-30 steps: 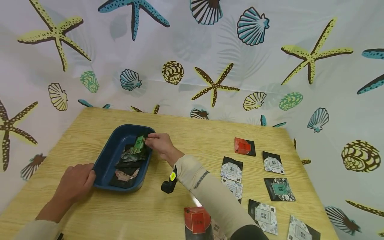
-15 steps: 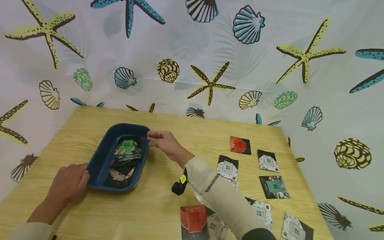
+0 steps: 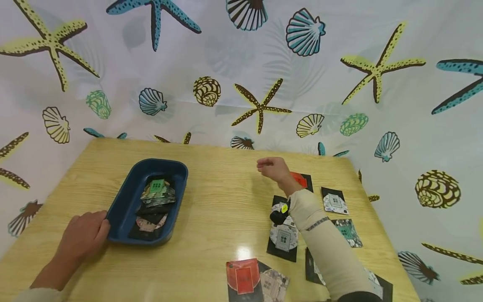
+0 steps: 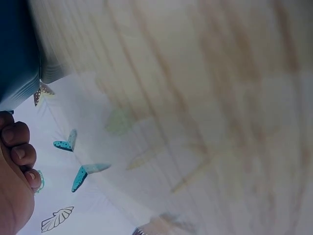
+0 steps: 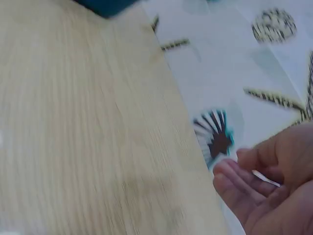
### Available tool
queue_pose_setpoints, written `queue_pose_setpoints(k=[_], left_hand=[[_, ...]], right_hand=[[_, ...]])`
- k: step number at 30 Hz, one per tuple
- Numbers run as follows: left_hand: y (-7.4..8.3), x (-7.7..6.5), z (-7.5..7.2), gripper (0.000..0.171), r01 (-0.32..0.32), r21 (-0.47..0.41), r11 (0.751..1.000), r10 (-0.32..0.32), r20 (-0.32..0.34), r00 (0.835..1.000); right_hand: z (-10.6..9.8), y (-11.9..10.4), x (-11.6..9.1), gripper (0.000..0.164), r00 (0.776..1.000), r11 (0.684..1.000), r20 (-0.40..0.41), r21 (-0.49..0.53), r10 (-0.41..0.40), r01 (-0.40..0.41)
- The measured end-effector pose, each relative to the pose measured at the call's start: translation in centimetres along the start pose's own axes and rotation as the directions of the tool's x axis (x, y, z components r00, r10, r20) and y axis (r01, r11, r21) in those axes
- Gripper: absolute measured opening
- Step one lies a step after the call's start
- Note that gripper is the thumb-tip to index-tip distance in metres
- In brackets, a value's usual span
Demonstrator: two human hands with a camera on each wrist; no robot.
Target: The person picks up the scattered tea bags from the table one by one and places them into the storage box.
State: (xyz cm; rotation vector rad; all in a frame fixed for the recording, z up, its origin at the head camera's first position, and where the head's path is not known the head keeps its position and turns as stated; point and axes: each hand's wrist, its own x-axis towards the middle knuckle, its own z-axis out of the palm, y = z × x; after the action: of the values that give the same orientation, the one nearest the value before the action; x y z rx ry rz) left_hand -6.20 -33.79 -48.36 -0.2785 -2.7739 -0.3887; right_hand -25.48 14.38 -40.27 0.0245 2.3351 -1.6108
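Observation:
At the left my left hand (image 3: 84, 233) grips the near left rim of a dark blue plastic bin (image 3: 177, 209). Its curled fingers (image 4: 22, 152) show beside the bin in the left wrist view. Inside the bin lie several flat sachets, overlapping, with a green-labelled sachet (image 3: 157, 187) on top and a pink-labelled sachet (image 3: 149, 224) at the near end. My right hand (image 3: 274, 168) holds nothing and hovers over the back right of the table, fingers loosely bent. Just beyond its wrist a red and black sachet (image 3: 299, 179) is partly hidden.
More sachets lie spread on the right: a white-labelled one (image 3: 334, 201), a green-labelled one (image 3: 345, 230) and another white one (image 3: 283, 240). A red sachet (image 3: 243, 277) overlaps a pink-grey one (image 3: 273, 285) at the front. A shell-patterned cloth (image 3: 211, 50) hangs behind the wooden table (image 3: 211, 201).
My right hand has let go of the green-labelled sachet in the bin and moved right, away from the bin to above the loose sachets. My left hand has stayed on the rim.

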Motion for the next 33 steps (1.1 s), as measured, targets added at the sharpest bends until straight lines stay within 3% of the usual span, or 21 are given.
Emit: queue_pose_setpoints(k=[4, 7, 12, 15, 17, 22, 25, 29, 33], left_hand=[[0.1, -0.1, 0.1, 0.034, -0.008, 0.010, 1.000, 0.008, -0.009, 1.000], [0.0, -0.2, 0.1, 0.033, -0.010, 0.018, 1.000, 0.010, -0.009, 1.000], [-0.1, -0.4, 0.1, 0.033, 0.001, 0.021, 1.000, -0.001, 0.004, 1.000], [-0.1, -0.3, 0.0, 0.033, 0.001, 0.018, 1.000, -0.002, 0.004, 1.000], [-0.1, -0.3, -0.1, 0.033, 0.000, 0.014, 1.000, 0.000, 0.005, 1.000], [0.0, -0.4, -0.1, 0.034, 0.002, 0.016, 1.000, -0.003, 0.023, 1.000], [0.0, -0.4, -0.1, 0.034, 0.001, 0.021, 1.000, -0.001, 0.023, 1.000], [-0.1, -0.3, -0.1, 0.033, -0.005, 0.027, 1.000, 0.005, 0.006, 1.000], [-0.1, -0.2, -0.1, 0.033, -0.005, 0.027, 1.000, 0.005, 0.000, 1.000]], right_hand=[[-4.2, 1.8, -0.1, 0.035, 0.991, 0.990, -0.125, -0.125, 0.049, -0.065], [-6.6, 3.1, -0.5, 0.038, 0.987, 0.955, -0.157, -0.291, 0.017, -0.063], [-8.5, 5.0, -0.4, 0.044, 0.990, 0.822, -0.138, -0.567, -0.031, -0.054], [-9.0, 6.1, -0.2, 0.047, 0.995, 0.744, -0.096, -0.666, -0.026, -0.044], [-9.2, 6.7, 0.1, 0.050, 0.998, 0.705, -0.052, -0.709, -0.023, -0.021], [-9.5, 8.1, 0.4, 0.058, 0.999, 0.661, -0.002, -0.750, 0.034, -0.023], [-9.5, 8.4, 0.4, 0.061, 0.998, 0.598, -0.044, -0.799, 0.044, -0.061], [-9.3, 8.1, 0.2, 0.060, 0.984, 0.526, -0.169, -0.833, 0.051, -0.170], [-9.3, 7.9, -0.1, 0.050, 0.957, 0.554, -0.279, -0.786, 0.079, -0.275]])
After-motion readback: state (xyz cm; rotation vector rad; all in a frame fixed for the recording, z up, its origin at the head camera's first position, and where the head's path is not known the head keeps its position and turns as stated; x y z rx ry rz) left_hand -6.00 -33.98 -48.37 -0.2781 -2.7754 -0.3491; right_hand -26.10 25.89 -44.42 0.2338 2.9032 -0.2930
